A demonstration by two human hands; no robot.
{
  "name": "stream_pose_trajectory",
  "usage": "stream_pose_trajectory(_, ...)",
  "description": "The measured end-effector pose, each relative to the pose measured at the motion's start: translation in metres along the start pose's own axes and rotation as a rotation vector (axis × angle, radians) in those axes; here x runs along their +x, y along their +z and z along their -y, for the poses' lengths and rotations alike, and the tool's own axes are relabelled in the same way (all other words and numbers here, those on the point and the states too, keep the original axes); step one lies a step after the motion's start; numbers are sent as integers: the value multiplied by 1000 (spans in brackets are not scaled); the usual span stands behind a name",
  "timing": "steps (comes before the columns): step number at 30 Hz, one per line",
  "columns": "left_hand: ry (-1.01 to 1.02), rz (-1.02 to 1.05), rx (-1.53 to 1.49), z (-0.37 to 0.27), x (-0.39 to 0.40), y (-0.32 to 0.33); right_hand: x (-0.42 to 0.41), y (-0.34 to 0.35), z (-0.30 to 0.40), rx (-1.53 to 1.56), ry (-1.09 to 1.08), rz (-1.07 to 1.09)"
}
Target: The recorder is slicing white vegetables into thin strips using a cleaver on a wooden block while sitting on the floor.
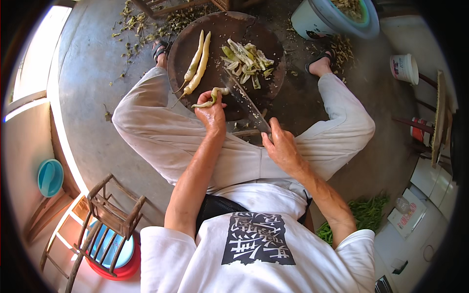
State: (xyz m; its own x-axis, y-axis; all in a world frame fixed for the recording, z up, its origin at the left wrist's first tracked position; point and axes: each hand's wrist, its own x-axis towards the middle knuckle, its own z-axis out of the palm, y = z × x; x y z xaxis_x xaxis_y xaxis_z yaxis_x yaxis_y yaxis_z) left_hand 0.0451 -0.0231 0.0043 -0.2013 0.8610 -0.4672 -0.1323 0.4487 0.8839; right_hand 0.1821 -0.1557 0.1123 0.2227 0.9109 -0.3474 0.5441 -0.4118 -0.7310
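My left hand [212,110] grips a curled pale green pepper [209,102] at the near edge of a round, dark wooden chopping board [227,22]. My right hand [281,144] holds the handle of a wide-bladed knife [247,102], whose blade slants up and left over the board, close to the pepper's end, with pale seeds stuck on it. Two long, pale whole peppers [199,66] lie side by side on the board's left part. A pile of cut pepper pieces [247,60] lies on its right part, beyond the blade.
A pale bucket [311,22] of dried plant matter stands beyond the board on the right. Dried stalks [135,25] litter the floor. A wooden chair [113,208] is at lower left, green leaves [370,212] at lower right. My feet flank the board.
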Motion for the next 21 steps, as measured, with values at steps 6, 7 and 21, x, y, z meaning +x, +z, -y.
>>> stream_pose_trajectory(6,86,-4,69,6,-3,0,2,0,12,50,45,8)
stream_pose_trajectory(7,105,-9,48,6,-3,1,2,0,13,53,57,11)
stream_pose_trajectory(21,96,-44,5,-2,-4,4,18,19,5,-27,71,-25)
